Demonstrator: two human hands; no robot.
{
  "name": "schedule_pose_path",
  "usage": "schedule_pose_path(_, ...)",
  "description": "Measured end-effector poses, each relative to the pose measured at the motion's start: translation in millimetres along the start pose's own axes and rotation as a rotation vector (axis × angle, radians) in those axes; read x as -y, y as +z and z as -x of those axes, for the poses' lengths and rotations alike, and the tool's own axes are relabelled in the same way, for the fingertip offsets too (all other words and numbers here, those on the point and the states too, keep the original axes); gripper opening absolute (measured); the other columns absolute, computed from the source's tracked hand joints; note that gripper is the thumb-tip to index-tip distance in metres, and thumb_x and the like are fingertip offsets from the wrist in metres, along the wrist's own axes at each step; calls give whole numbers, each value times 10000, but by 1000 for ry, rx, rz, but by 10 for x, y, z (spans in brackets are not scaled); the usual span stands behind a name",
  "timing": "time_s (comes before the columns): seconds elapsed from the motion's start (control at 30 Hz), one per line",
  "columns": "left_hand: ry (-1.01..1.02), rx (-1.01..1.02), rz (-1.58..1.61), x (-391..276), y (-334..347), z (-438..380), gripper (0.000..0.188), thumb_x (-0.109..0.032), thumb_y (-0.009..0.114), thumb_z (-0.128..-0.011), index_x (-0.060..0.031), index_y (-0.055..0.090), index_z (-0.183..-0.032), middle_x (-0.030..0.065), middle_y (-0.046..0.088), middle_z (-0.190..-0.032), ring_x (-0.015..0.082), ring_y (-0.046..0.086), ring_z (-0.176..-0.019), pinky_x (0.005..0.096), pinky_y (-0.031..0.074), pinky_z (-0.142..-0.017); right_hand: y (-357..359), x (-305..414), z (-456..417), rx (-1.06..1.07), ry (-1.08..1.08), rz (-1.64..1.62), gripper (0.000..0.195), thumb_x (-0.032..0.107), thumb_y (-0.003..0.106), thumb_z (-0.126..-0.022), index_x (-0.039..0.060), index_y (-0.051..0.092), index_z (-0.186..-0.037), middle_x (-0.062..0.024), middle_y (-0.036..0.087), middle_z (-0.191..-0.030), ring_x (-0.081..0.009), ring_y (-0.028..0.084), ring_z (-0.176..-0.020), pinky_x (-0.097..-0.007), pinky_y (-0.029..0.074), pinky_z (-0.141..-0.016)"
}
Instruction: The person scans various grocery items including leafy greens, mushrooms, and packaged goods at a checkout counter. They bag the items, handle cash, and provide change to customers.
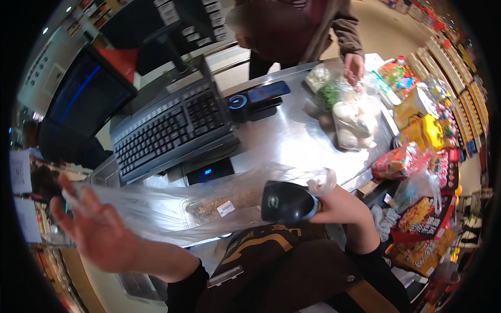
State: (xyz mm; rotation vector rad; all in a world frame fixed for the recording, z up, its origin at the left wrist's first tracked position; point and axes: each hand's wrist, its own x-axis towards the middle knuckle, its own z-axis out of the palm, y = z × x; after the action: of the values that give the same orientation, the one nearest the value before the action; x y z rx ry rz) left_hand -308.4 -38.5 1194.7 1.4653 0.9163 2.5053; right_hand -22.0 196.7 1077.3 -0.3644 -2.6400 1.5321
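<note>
My left hand point(103, 234), blurred, pinches one end of a clear plastic bag point(145, 211) at the left. The bag stretches across the steel counter towards my right hand. A clear food tray point(231, 201) with brownish food and a white label lies in or under the film; which one, I cannot tell. My right hand point(332, 205) grips a black handheld barcode scanner point(287, 201), its head facing left above the bag's right end. Bunched plastic point(323, 182) lies against that hand; whether the fingers hold it too is unclear.
A keyboard point(168, 129) and monitor point(86, 101) stand at the left, with a phone-like screen point(268, 92) beyond. Across the steel counter point(270, 137), another person's hand point(354, 68) touches bagged white food point(356, 121). Packaged snacks point(422, 219) crowd the right.
</note>
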Motion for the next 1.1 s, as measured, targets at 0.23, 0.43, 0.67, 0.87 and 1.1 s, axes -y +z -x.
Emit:
schedule_pose_path(0.23,-961,589,-229,940,466,949,931,-110,732,-665,-122,190,-1423,134,394,-1231,273,398,-1180,415,381,-979,102,131,4,12,-513,-198,302,195,680,-718,21,633,-961,-128,652,-831,-257,630,-693,-318,481,-626)
schedule_pose_path(0.43,-727,554,-54,861,187,918,215,-98,615,-810,-58,552,-1012,70,562,-871,227,563,-922,423,393,-975,286,625,-25,-171,-103,-594,325,248,672,-732,-41,601,-862,-171,635,-845,-263,625,-715,-354,500,-637)
schedule_pose_path(0.67,-73,-554,-446,-974,-1574,161,217,-247,428,-955,-72,454,-1081,39,473,-898,132,452,-777,228,416,-636,102,-301,148,-424,-208,-609,542,380,748,-667,-31,549,-959,-111,582,-793,-222,567,-734,-408,457,-793)
schedule_pose_path(0.87,-161,-428,-733,-2402,-2635,-136,241,-270,479,-938,-61,520,-1049,79,580,-883,157,561,-741,262,473,-631,170,-618,105,-772,-205,-651,702,397,721,-703,2,415,-1196,-83,540,-787,-196,517,-742,-397,439,-747)
schedule_pose_path(1.1,29,-860,-958,-1951,-3025,-470,125,-180,554,-893,-59,575,-868,-18,560,-709,63,499,-593,192,405,-581,228,-666,33,-796,-140,-570,716,318,694,-717,-26,374,-1258,-89,538,-821,-197,516,-782,-407,441,-792)
